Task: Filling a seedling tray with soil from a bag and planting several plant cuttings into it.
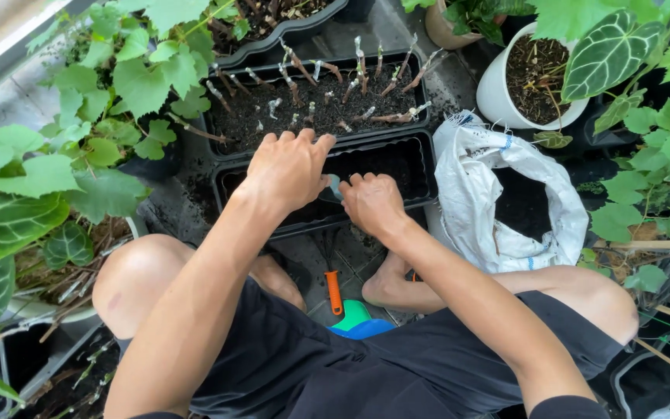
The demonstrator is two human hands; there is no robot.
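Note:
My left hand point(288, 167) hovers palm down over a black rectangular planter tray point(420, 167) that holds dark soil. Its fingers are spread and nothing shows in them. My right hand point(371, 203) is curled over the tray's near rim, closed on a small grey trowel-like tool point(333, 187) whose tip pokes out between the two hands. Behind this tray sits a second black planter point(219, 136) filled with soil and several upright stem cuttings point(360, 74).
An open white sack of soil point(474, 202) lies to the right. A white pot point(498, 93) stands behind it. Leafy plants crowd both sides. An orange-handled tool point(335, 291) lies on the floor between my feet, next to a green and blue object.

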